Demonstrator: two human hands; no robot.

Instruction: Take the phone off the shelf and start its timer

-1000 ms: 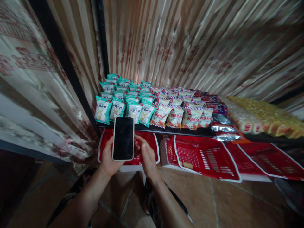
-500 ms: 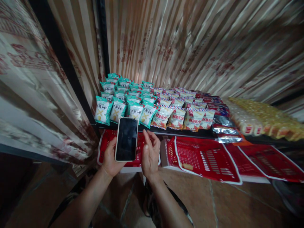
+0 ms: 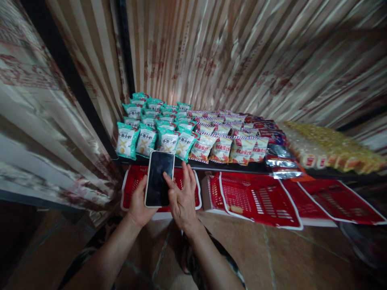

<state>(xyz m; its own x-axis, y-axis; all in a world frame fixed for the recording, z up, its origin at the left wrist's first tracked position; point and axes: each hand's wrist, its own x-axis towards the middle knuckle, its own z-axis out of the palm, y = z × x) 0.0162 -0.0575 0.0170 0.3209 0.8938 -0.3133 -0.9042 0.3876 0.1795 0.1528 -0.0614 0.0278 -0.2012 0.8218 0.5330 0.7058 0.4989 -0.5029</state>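
A smartphone (image 3: 157, 183) with a dark screen and a pale case rests upright in my left hand (image 3: 140, 207), which is closed around its lower left side. My right hand (image 3: 183, 201) is at the phone's right edge, one finger reaching over the screen and the others stretched out. From this angle, that fingertip seems to touch the glass. Just beyond the phone, teal and white snack bags (image 3: 146, 139) stand in rows on a dark shelf (image 3: 196, 166). A red basket (image 3: 129, 183) lies below and behind both hands.
Orange and white snack bags (image 3: 221, 148), silver packets (image 3: 282, 163) and yellow packs (image 3: 350, 149) continue along the shelf to the right. Another red basket (image 3: 261, 197) with a small tan item sits under it. Patterned curtains (image 3: 211, 52) hang behind, and a tiled floor (image 3: 242, 245) lies below.
My right hand has shifted left toward the phone, and a finger now lies over its screen. The left hand still holds the phone. The view has moved slightly.
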